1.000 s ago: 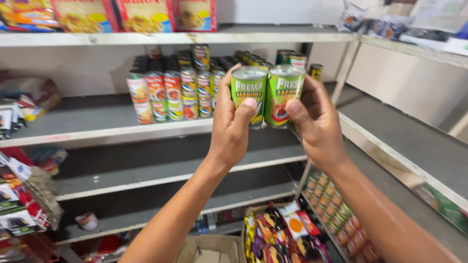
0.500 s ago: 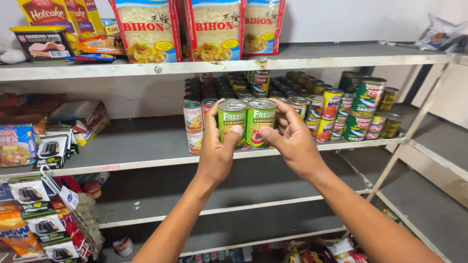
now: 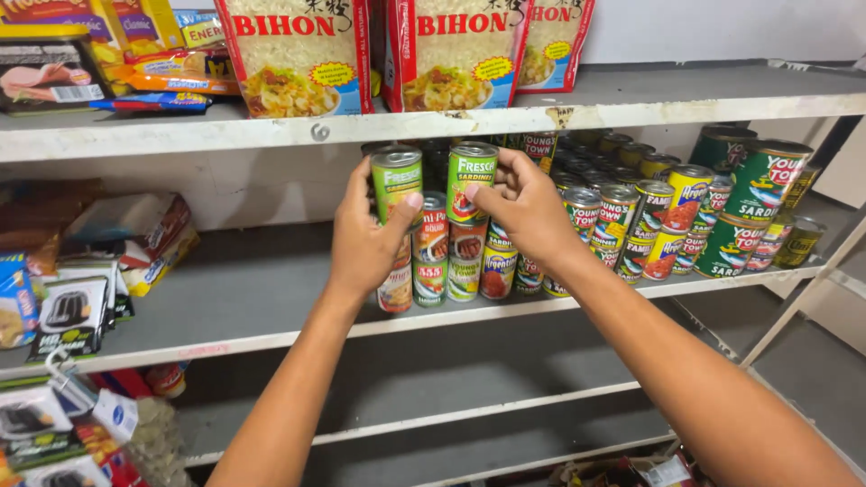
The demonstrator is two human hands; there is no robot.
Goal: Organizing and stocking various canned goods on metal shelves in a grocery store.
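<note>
My left hand (image 3: 365, 239) grips a green-labelled tin can (image 3: 396, 182), held upright just under the top shelf. My right hand (image 3: 523, 209) grips a second green-labelled tin can (image 3: 470, 180) right beside it. Both cans hover over a stack of small tins (image 3: 446, 261) with red, yellow and green labels that stands on the middle grey shelf (image 3: 262, 316). The cans sit slightly apart, a narrow gap between them.
More stacked tins (image 3: 649, 225) and larger green cans (image 3: 762, 185) fill the shelf to the right. Noodle bags (image 3: 298, 54) stand on the top shelf (image 3: 631, 104). Boxes and packets (image 3: 72, 307) crowd the left side. Lower grey shelves (image 3: 433, 415) run below.
Both hands have lifted the two cans higher and further in, above the stacked tins. The view has shifted left and closer to the shelf.
</note>
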